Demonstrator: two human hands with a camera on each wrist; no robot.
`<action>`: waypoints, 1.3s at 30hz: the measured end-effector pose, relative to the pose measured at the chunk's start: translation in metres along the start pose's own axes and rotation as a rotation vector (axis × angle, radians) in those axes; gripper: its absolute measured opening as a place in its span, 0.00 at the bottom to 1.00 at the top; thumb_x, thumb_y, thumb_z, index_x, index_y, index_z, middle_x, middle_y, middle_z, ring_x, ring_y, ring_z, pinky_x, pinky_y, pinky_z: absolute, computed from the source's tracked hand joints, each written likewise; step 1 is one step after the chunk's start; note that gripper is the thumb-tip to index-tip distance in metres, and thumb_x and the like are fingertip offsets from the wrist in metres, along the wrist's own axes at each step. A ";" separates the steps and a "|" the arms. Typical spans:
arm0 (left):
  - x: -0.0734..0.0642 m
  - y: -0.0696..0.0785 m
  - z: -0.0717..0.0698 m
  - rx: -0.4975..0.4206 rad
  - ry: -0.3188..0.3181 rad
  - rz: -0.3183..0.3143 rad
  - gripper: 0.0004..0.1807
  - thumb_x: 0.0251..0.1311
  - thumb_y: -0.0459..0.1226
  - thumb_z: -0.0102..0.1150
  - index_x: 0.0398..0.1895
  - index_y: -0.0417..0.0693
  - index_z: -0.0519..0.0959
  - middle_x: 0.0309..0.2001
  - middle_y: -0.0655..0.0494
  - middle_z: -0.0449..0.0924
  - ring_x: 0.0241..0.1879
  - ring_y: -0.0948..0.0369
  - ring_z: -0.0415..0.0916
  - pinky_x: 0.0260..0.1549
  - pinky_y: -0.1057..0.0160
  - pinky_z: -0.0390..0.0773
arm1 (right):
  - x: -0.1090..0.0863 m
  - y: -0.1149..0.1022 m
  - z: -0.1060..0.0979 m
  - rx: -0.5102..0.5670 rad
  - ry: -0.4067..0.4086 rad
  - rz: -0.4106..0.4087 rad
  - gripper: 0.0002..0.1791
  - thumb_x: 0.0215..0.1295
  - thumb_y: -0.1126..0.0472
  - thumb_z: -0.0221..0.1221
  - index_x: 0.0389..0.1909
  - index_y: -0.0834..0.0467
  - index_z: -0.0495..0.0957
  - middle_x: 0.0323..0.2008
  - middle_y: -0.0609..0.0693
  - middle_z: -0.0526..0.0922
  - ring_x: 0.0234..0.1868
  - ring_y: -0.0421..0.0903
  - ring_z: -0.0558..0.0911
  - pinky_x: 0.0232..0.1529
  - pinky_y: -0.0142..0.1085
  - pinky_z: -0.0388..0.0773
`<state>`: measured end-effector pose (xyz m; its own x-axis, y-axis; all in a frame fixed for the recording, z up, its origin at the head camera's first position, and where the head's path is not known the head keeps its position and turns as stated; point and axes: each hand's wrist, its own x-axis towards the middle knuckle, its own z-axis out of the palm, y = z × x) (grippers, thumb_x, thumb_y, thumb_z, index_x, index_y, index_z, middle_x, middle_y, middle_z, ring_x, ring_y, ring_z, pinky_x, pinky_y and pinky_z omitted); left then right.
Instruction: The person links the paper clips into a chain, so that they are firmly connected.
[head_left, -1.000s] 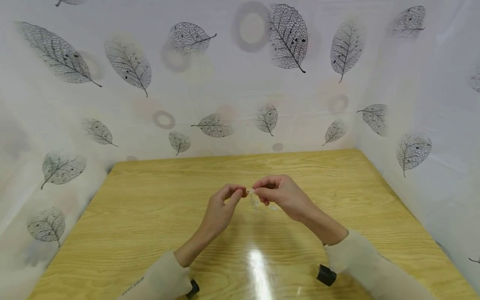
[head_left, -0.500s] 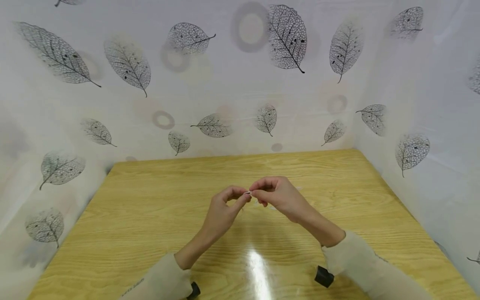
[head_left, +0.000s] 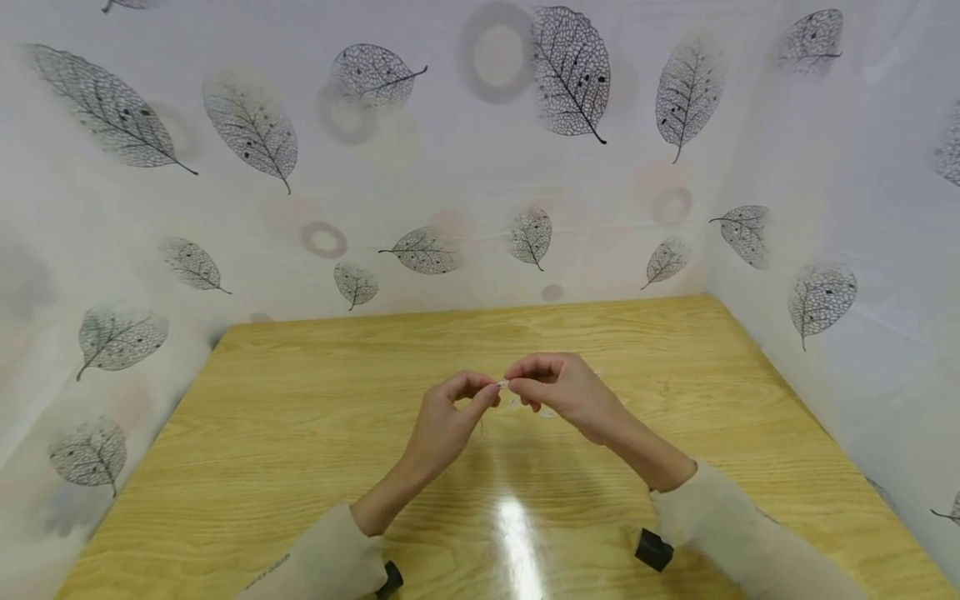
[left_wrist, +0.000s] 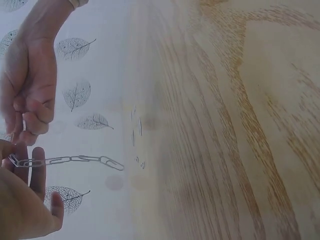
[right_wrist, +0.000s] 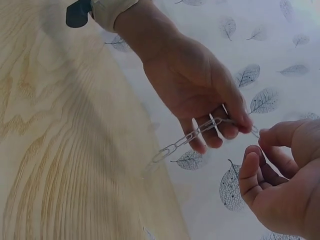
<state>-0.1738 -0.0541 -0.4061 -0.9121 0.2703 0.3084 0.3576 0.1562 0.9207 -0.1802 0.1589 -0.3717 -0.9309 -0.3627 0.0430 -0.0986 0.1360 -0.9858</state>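
My left hand (head_left: 446,421) pinches the top end of a chain of linked paper clips (left_wrist: 111,163) between thumb and index finger. The chain dangles below the fingertips, in front of the other fingers in the right wrist view. My right hand (head_left: 570,392) meets it from the other side, thumb and index finger pinching a paper clip (right_wrist: 255,131) that bridges the small gap between both hands' fingertips. How this clip is joined to the top link is hidden by the fingers.
Several loose paper clips (left_wrist: 140,126) lie on the wooden table (head_left: 337,467) beyond and below the hands. A leaf-patterned white curtain (head_left: 450,167) encloses the table's back and sides. Black wrist devices (head_left: 653,550) stick out by the sleeves.
The fingertips came together, then drew slightly apart again with the clip between them. The chain, earlier under the gap between the hands, now hangs below the left hand.
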 end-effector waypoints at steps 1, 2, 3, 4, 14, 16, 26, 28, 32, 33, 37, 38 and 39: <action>0.000 0.000 0.000 0.001 0.000 -0.001 0.08 0.74 0.38 0.62 0.39 0.44 0.86 0.35 0.54 0.86 0.40 0.56 0.82 0.44 0.59 0.79 | 0.001 0.003 -0.003 -0.024 0.005 -0.005 0.12 0.74 0.62 0.62 0.48 0.68 0.82 0.30 0.51 0.80 0.29 0.43 0.77 0.30 0.33 0.74; 0.000 0.000 0.000 0.001 -0.001 -0.003 0.08 0.74 0.38 0.62 0.39 0.44 0.85 0.36 0.53 0.86 0.40 0.56 0.82 0.44 0.60 0.79 | 0.001 0.007 -0.007 -0.055 0.012 -0.008 0.12 0.75 0.61 0.62 0.48 0.67 0.83 0.30 0.52 0.80 0.29 0.44 0.77 0.30 0.33 0.74; 0.000 0.000 -0.001 0.000 -0.004 -0.003 0.07 0.73 0.38 0.62 0.39 0.44 0.85 0.36 0.53 0.86 0.40 0.57 0.81 0.43 0.61 0.79 | 0.002 0.012 -0.011 -0.093 0.021 -0.011 0.12 0.75 0.60 0.61 0.49 0.66 0.83 0.30 0.52 0.80 0.29 0.45 0.77 0.29 0.34 0.75; 0.000 0.000 -0.001 0.001 -0.007 -0.004 0.07 0.73 0.37 0.62 0.39 0.44 0.85 0.36 0.52 0.86 0.40 0.57 0.82 0.44 0.61 0.79 | 0.003 0.017 -0.015 -0.136 0.029 -0.012 0.12 0.76 0.60 0.61 0.48 0.65 0.84 0.30 0.53 0.80 0.29 0.46 0.77 0.29 0.35 0.75; 0.000 -0.002 -0.003 0.007 -0.020 -0.007 0.06 0.73 0.37 0.62 0.39 0.44 0.85 0.36 0.56 0.86 0.40 0.53 0.82 0.42 0.62 0.79 | 0.009 0.078 -0.042 -0.508 0.053 0.088 0.07 0.71 0.66 0.64 0.43 0.67 0.86 0.34 0.54 0.86 0.29 0.47 0.82 0.30 0.37 0.81; 0.000 -0.002 -0.003 0.009 -0.018 -0.008 0.06 0.73 0.37 0.63 0.39 0.44 0.85 0.36 0.56 0.86 0.40 0.53 0.82 0.41 0.63 0.79 | 0.010 0.085 -0.042 -0.569 0.054 0.076 0.05 0.69 0.68 0.64 0.41 0.66 0.86 0.35 0.51 0.87 0.31 0.43 0.83 0.31 0.36 0.81; 0.001 -0.002 -0.003 0.000 -0.022 -0.017 0.06 0.72 0.37 0.63 0.39 0.44 0.85 0.35 0.55 0.86 0.39 0.52 0.82 0.39 0.64 0.79 | 0.007 0.087 -0.033 -0.644 0.045 0.069 0.03 0.65 0.68 0.68 0.37 0.64 0.87 0.37 0.52 0.87 0.38 0.47 0.85 0.40 0.42 0.83; 0.001 -0.002 -0.003 0.000 -0.023 -0.021 0.06 0.72 0.37 0.64 0.39 0.44 0.85 0.35 0.55 0.86 0.40 0.50 0.82 0.39 0.64 0.79 | 0.006 0.086 -0.031 -0.642 0.047 0.080 0.03 0.65 0.68 0.68 0.37 0.64 0.87 0.37 0.52 0.87 0.38 0.47 0.84 0.40 0.42 0.83; 0.000 -0.003 -0.003 -0.002 -0.022 -0.031 0.06 0.72 0.37 0.64 0.39 0.44 0.86 0.35 0.55 0.86 0.40 0.48 0.82 0.39 0.65 0.79 | 0.005 0.085 -0.028 -0.647 0.055 0.102 0.02 0.65 0.69 0.68 0.36 0.64 0.88 0.37 0.52 0.87 0.39 0.47 0.84 0.40 0.41 0.83; 0.000 -0.003 -0.003 0.000 -0.020 -0.033 0.06 0.72 0.36 0.64 0.39 0.44 0.86 0.35 0.55 0.86 0.40 0.49 0.82 0.39 0.65 0.79 | 0.005 0.084 -0.027 -0.648 0.057 0.105 0.02 0.65 0.69 0.68 0.36 0.64 0.88 0.37 0.52 0.87 0.39 0.46 0.84 0.40 0.41 0.83; 0.000 -0.003 -0.003 -0.005 -0.015 -0.040 0.05 0.72 0.36 0.64 0.39 0.44 0.86 0.36 0.55 0.86 0.41 0.46 0.82 0.39 0.65 0.79 | 0.005 0.085 -0.027 -0.678 0.052 0.087 0.02 0.65 0.68 0.68 0.33 0.63 0.88 0.36 0.51 0.87 0.37 0.45 0.83 0.39 0.41 0.83; 0.000 -0.003 -0.003 -0.006 -0.014 -0.042 0.05 0.72 0.36 0.64 0.39 0.44 0.86 0.36 0.55 0.86 0.41 0.46 0.82 0.38 0.65 0.79 | 0.005 0.085 -0.027 -0.687 0.048 0.077 0.02 0.65 0.69 0.68 0.32 0.62 0.88 0.36 0.51 0.86 0.37 0.45 0.83 0.39 0.42 0.82; 0.000 -0.003 -0.003 -0.005 -0.013 -0.044 0.05 0.72 0.36 0.64 0.39 0.44 0.86 0.36 0.55 0.86 0.40 0.47 0.82 0.37 0.66 0.78 | 0.005 0.085 -0.027 -0.692 0.042 0.072 0.03 0.65 0.69 0.67 0.32 0.62 0.88 0.36 0.51 0.86 0.36 0.44 0.82 0.39 0.42 0.82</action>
<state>-0.1754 -0.0577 -0.4086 -0.9240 0.2761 0.2647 0.3165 0.1633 0.9344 -0.2026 0.1940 -0.4509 -0.9549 -0.2969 0.0017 -0.2249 0.7196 -0.6570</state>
